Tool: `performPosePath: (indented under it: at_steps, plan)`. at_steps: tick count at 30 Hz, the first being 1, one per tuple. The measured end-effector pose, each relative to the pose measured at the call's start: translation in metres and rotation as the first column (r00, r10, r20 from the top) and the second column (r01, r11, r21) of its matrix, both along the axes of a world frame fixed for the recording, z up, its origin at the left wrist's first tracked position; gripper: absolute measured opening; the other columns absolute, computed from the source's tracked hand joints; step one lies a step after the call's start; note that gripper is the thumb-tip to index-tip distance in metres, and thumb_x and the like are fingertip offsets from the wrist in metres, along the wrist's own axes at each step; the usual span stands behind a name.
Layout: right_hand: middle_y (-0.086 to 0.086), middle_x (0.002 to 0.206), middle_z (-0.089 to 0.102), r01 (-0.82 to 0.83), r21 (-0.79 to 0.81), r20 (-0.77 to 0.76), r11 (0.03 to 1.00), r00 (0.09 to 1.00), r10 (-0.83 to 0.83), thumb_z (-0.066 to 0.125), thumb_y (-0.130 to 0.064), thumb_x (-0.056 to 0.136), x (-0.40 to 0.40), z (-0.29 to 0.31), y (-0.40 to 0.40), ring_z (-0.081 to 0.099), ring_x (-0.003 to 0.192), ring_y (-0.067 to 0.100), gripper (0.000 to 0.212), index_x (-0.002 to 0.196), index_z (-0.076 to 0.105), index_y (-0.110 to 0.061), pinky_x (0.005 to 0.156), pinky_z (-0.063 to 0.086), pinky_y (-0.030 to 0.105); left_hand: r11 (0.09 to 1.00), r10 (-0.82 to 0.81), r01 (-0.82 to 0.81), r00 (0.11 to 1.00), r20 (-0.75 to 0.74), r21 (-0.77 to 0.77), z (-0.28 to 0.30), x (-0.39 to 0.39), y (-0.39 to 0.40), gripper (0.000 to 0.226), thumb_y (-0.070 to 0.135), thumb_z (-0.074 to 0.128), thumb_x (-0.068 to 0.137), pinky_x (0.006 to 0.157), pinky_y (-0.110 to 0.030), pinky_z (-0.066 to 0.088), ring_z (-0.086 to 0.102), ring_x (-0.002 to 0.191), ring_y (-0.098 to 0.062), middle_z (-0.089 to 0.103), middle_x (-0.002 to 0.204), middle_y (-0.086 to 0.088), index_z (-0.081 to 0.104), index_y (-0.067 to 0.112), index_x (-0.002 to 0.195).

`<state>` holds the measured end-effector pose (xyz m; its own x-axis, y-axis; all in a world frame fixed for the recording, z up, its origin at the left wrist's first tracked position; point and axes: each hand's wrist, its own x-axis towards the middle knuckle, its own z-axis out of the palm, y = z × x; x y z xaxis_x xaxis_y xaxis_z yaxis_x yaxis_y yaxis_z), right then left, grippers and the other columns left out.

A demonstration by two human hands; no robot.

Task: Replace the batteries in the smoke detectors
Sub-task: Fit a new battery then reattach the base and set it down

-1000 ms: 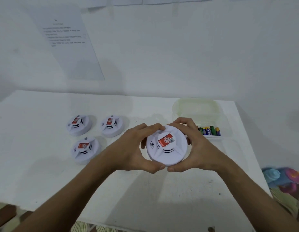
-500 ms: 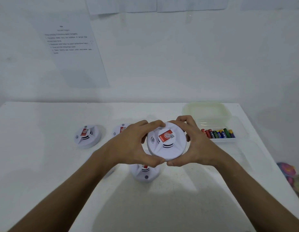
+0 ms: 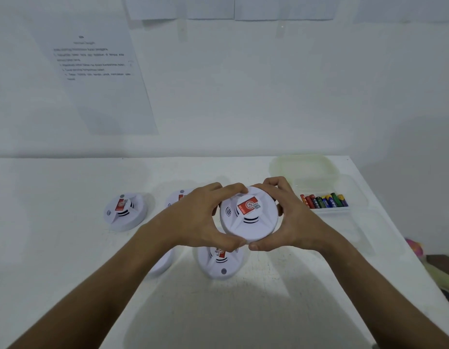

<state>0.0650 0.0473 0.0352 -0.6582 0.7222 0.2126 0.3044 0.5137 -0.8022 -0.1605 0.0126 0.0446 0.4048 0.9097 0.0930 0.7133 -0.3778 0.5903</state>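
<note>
I hold a round white smoke detector [image 3: 251, 220] with a red label above the table, face toward me. My left hand [image 3: 198, 217] grips its left rim and my right hand [image 3: 291, 217] grips its right rim, thumbs meeting under it. Another detector [image 3: 219, 263] lies on the table right below my hands. A third detector [image 3: 125, 211] sits to the left. A fourth detector [image 3: 176, 197] shows partly behind my left hand, and another white detector [image 3: 160, 267] pokes out under my left forearm. Several coloured batteries [image 3: 324, 200] lie in a clear tray.
The clear plastic tray [image 3: 344, 187] stands at the table's right back, with its pale lid [image 3: 304, 166] behind it. The white table [image 3: 54, 248] ends at a right edge near the tray. Printed sheets [image 3: 97, 79] hang on the wall. Coloured clutter [image 3: 414, 248] lies on the floor at right.
My view has tilted up and shifted, so the table objects sit lower and more left. The held detector stays between both hands, raised slightly above a detector now visible beneath.
</note>
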Motion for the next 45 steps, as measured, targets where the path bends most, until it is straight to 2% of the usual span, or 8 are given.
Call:
performPosePath:
  at_steps: [5,11,17,22,27,30,36,45]
  plan:
    - [-0.038,0.113,0.042,0.048,-0.009,0.032,0.999,0.998,-0.048,0.09,-0.042,0.047,0.006,-0.009,0.01,0.047,0.12,0.017,0.093,0.129,0.046,-0.038,0.097,0.05,0.034,1.0,0.004,-0.004,1.0,0.023,0.015,-0.005,0.004,0.008,0.091,0.062,0.076,0.06,0.072,-0.013,0.041,0.051,0.091,-0.007,0.057,0.106,0.018,0.039,0.04,0.139]
    - [-0.022,0.122,0.043,0.131,-0.057,0.03,0.99,0.991,-0.13,0.091,-0.039,0.046,0.012,-0.02,0.026,0.048,0.118,0.005,0.092,0.124,0.042,-0.047,0.098,0.045,0.019,0.991,0.122,-0.115,0.988,0.091,-0.073,-0.01,0.011,0.02,0.104,0.06,0.082,0.055,0.072,-0.013,0.045,0.056,0.093,-0.005,0.055,0.115,0.02,0.036,0.035,0.144]
    - [-0.017,0.125,0.042,0.113,-0.113,0.024,0.987,0.994,-0.111,0.093,-0.034,0.047,0.017,-0.025,0.026,0.047,0.112,-0.006,0.1,0.134,0.044,-0.034,0.083,0.042,0.004,0.99,0.112,-0.098,0.983,0.145,-0.1,-0.016,0.01,0.023,0.084,0.044,0.09,0.059,0.069,-0.007,0.044,0.055,0.092,0.0,0.056,0.106,0.022,0.047,0.046,0.131]
    - [-0.013,0.127,0.041,0.101,-0.106,0.006,0.989,0.995,-0.101,0.093,-0.031,0.049,0.017,-0.023,0.024,0.047,0.109,-0.009,0.1,0.136,0.043,-0.031,0.08,0.042,0.003,0.99,0.118,-0.101,0.976,0.183,-0.098,-0.022,0.009,0.024,0.083,0.043,0.089,0.06,0.069,-0.008,0.046,0.057,0.091,-0.003,0.061,0.107,0.02,0.045,0.051,0.13]
    - [-0.016,0.126,0.041,0.121,-0.108,0.01,0.987,0.993,-0.121,0.091,-0.035,0.049,0.016,-0.025,0.021,0.045,0.109,-0.013,0.097,0.133,0.042,-0.036,0.079,0.042,0.002,0.989,0.067,-0.037,0.977,0.204,-0.147,-0.023,0.009,0.026,0.082,0.037,0.088,0.064,0.065,-0.013,0.047,0.057,0.078,-0.004,0.067,0.102,0.02,0.048,0.04,0.136]
    - [-0.018,0.125,0.042,0.135,-0.11,0.021,0.985,0.991,-0.133,0.089,-0.036,0.049,0.016,-0.028,0.022,0.044,0.108,-0.015,0.099,0.136,0.042,-0.029,0.08,0.041,0.001,0.986,0.04,-0.001,0.971,0.237,-0.164,-0.025,0.01,0.028,0.08,0.037,0.088,0.065,0.065,-0.02,0.051,0.056,0.072,-0.012,0.069,0.101,0.014,0.048,0.044,0.134]
    - [-0.021,0.125,0.041,0.142,-0.104,0.041,0.984,0.989,-0.139,0.09,-0.038,0.049,0.015,-0.031,0.026,0.043,0.11,-0.015,0.098,0.134,0.04,-0.035,0.081,0.04,-0.001,0.981,0.058,-0.005,0.962,0.268,-0.195,-0.029,0.005,0.032,0.086,0.039,0.089,0.064,0.058,-0.027,0.041,0.035,0.06,-0.011,0.058,0.081,-0.011,0.044,0.047,0.137]
    - [-0.02,0.124,0.04,0.135,-0.098,0.014,0.986,0.991,-0.135,0.092,-0.032,0.05,0.014,-0.031,0.029,0.044,0.108,-0.016,0.097,0.13,0.039,-0.041,0.077,0.042,0.001,0.984,0.085,-0.047,0.971,0.222,-0.171,-0.031,0.004,0.037,0.086,0.046,0.088,0.062,0.06,-0.036,0.044,0.035,0.062,-0.014,0.059,0.086,-0.016,0.044,0.047,0.136]
